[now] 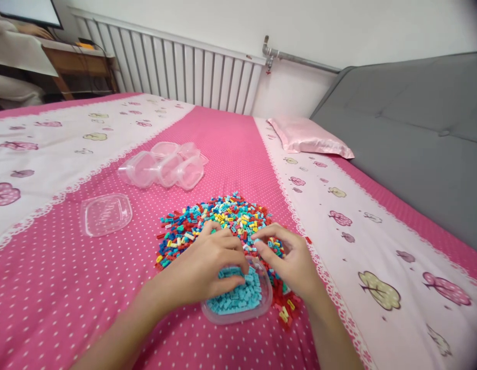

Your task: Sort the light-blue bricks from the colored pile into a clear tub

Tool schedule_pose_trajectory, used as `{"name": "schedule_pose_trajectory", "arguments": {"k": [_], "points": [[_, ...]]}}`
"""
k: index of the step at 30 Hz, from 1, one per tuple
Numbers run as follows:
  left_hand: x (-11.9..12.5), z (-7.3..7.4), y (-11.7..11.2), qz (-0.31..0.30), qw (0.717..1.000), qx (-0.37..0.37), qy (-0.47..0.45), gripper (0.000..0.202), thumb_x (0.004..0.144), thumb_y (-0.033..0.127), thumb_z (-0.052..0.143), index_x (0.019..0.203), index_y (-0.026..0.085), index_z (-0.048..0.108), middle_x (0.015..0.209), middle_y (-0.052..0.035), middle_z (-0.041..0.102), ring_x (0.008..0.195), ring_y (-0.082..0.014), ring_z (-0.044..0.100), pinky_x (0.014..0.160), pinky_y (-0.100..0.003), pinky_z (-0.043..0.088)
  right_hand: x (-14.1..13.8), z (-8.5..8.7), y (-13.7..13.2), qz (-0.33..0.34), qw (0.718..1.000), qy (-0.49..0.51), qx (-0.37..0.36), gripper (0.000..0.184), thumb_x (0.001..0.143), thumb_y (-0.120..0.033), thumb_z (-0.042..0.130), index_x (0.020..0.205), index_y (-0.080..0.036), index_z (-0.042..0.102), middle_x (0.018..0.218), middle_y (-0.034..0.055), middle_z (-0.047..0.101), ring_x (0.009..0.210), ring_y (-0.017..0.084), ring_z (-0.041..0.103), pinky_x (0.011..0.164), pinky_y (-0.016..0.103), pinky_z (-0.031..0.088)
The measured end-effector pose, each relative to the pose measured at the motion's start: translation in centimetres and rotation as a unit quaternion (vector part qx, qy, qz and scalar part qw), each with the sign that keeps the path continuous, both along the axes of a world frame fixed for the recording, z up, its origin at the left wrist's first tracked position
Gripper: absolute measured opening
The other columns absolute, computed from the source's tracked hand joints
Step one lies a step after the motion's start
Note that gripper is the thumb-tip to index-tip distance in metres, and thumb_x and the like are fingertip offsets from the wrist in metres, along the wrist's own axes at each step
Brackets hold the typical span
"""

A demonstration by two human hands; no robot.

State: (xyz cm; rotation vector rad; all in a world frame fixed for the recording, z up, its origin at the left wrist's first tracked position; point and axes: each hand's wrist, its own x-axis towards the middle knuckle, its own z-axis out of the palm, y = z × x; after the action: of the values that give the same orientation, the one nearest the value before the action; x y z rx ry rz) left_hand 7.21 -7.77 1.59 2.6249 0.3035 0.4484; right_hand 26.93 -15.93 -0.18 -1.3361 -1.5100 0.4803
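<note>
A heap of small coloured plastic bricks [219, 216], red, blue, teal, yellow and white, lies on the pink dotted bedspread. In front of it stands a clear plastic tub [261, 307] filled with light-blue bricks [238, 298]. My left hand [207, 262] rests over the tub's left side, its fingers curled on the rim and over the blue bricks. My right hand [288, 257] hovers at the tub's right edge, thumb and fingers pinched together on a small piece I cannot make out.
A clear lid [105, 213] lies to the left. Several empty clear tubs [165, 164] lie in a group behind the heap. A pink pillow [308, 136] sits by the grey headboard [416, 128]. A white radiator [177, 67] lines the far wall.
</note>
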Motion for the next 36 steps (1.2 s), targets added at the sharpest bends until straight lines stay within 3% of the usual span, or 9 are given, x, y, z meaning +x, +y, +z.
{"name": "schedule_pose_trajectory", "arguments": {"k": [6, 9, 15, 22, 27, 31, 36], "points": [[0.2, 0.1, -0.2, 0.011, 1.000, -0.008, 0.005, 0.005, 0.089, 0.024, 0.067, 0.091, 0.027, 0.070, 0.090, 0.0030, 0.069, 0.090, -0.0173, 0.058, 0.096, -0.038, 0.026, -0.1, -0.4, 0.1, -0.040, 0.997, 0.049, 0.041, 0.010, 0.091, -0.027, 0.063, 0.101, -0.025, 0.063, 0.091, 0.0014, 0.065, 0.088, 0.018, 0.063, 0.079, 0.029, 0.051], [0.1, 0.4, -0.5, -0.013, 1.000, -0.008, 0.025, 0.004, 0.089, 0.023, 0.068, 0.089, 0.027, 0.070, 0.086, 0.0039, 0.068, 0.092, -0.0173, 0.057, 0.098, -0.039, 0.024, 0.1, -0.4, 0.1, -0.051, 0.994, 0.079, 0.054, 0.011, 0.092, -0.026, 0.061, 0.103, -0.025, 0.061, 0.092, 0.0007, 0.063, 0.085, 0.017, 0.063, 0.078, 0.029, 0.051], [-0.6, 1.0, -0.6, -0.042, 0.996, 0.017, 0.075, 0.005, 0.088, 0.027, 0.071, 0.083, 0.029, 0.071, 0.085, 0.0044, 0.067, 0.094, -0.0179, 0.056, 0.100, -0.039, 0.022, 0.2, -0.1, 0.1, -0.027, 0.997, 0.065, 0.032, 0.006, 0.093, -0.027, 0.059, 0.096, -0.023, 0.062, 0.082, -0.0009, 0.065, 0.077, 0.016, 0.064, 0.073, 0.028, 0.051], [-0.7, 0.9, -0.6, -0.058, 0.996, 0.021, 0.070, 0.004, 0.083, 0.033, 0.077, 0.082, 0.031, 0.074, 0.084, 0.0043, 0.067, 0.093, -0.0176, 0.057, 0.097, -0.035, 0.026, 0.1, 0.0, -0.1, -0.013, 0.998, 0.055, 0.022, 0.006, 0.093, -0.025, 0.059, 0.095, -0.023, 0.064, 0.082, -0.0012, 0.067, 0.078, 0.015, 0.065, 0.073, 0.027, 0.050], [-0.5, 0.9, 0.0, 0.044, 0.998, 0.037, 0.011, 0.018, 0.095, 0.034, 0.062, 0.082, 0.023, 0.068, 0.078, 0.0040, 0.065, 0.080, -0.0148, 0.057, 0.091, -0.036, 0.026, 0.0, 0.2, -0.3, 0.058, 0.998, -0.004, -0.020, 0.008, 0.091, -0.022, 0.062, 0.094, -0.025, 0.069, 0.090, -0.0008, 0.069, 0.087, 0.016, 0.065, 0.081, 0.029, 0.048], [-0.4, 1.0, 0.2, 0.083, 0.996, 0.024, -0.030, 0.018, 0.096, 0.037, 0.060, 0.089, 0.021, 0.065, 0.082, 0.0039, 0.066, 0.080, -0.0147, 0.058, 0.085, -0.033, 0.026, -0.4, -0.1, -0.3, 0.101, 0.991, 0.054, -0.063, 0.026, 0.087, -0.023, 0.071, 0.110, -0.027, 0.060, 0.093, -0.0020, 0.067, 0.089, 0.017, 0.066, 0.081, 0.030, 0.049], [-0.2, 0.7, 0.0, 0.060, 0.997, 0.035, -0.044, 0.011, 0.095, 0.032, 0.062, 0.094, 0.022, 0.065, 0.085, 0.0037, 0.068, 0.081, -0.0155, 0.058, 0.087, -0.034, 0.025, -0.4, -0.2, -0.2, 0.078, 0.995, -0.010, -0.057, 0.011, 0.086, -0.026, 0.073, 0.081, -0.024, 0.064, 0.081, -0.0029, 0.065, 0.083, 0.017, 0.063, 0.077, 0.030, 0.046]]}}
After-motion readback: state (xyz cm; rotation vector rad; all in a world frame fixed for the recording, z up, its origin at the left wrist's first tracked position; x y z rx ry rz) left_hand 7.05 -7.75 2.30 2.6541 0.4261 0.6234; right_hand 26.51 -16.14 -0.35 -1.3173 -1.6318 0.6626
